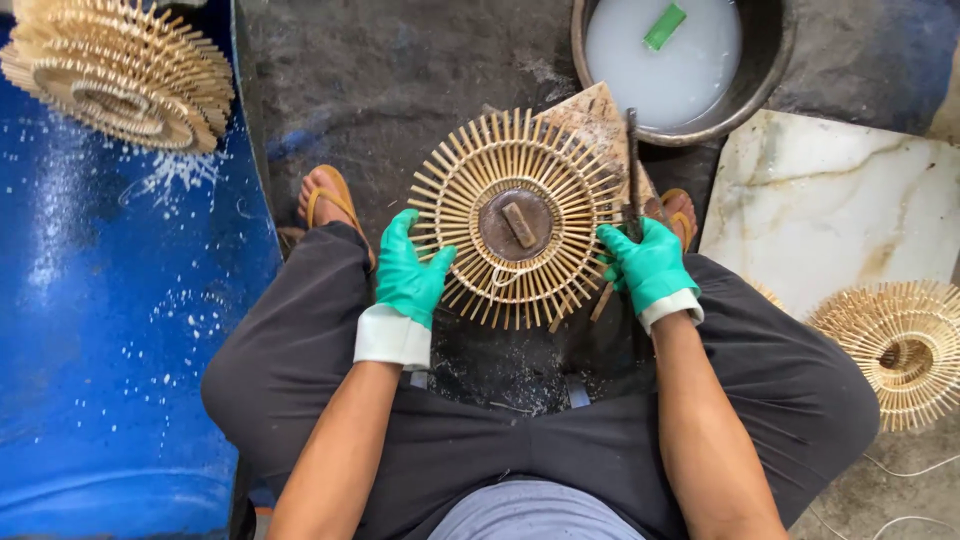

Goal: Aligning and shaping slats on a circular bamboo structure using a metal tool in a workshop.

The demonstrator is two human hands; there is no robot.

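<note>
A round wheel of pale bamboo sticks (515,220) sits between my knees, with a dark brown disc (517,224) at its centre. My left hand (408,272), in a green glove, grips the wheel's lower left rim. On the right rim, my right hand (648,262), also green-gloved, is closed around a thin dark tool (632,165) that stands up past the wheel's edge. A worn wooden board (600,125) lies under the wheel.
A dark basin of milky white liquid (665,62) with a green object (664,26) floating stands ahead. A blue drum (110,330) is on my left with a stack of stick wheels (120,70) on it. A marble slab (830,205) and another stick wheel (900,350) lie right.
</note>
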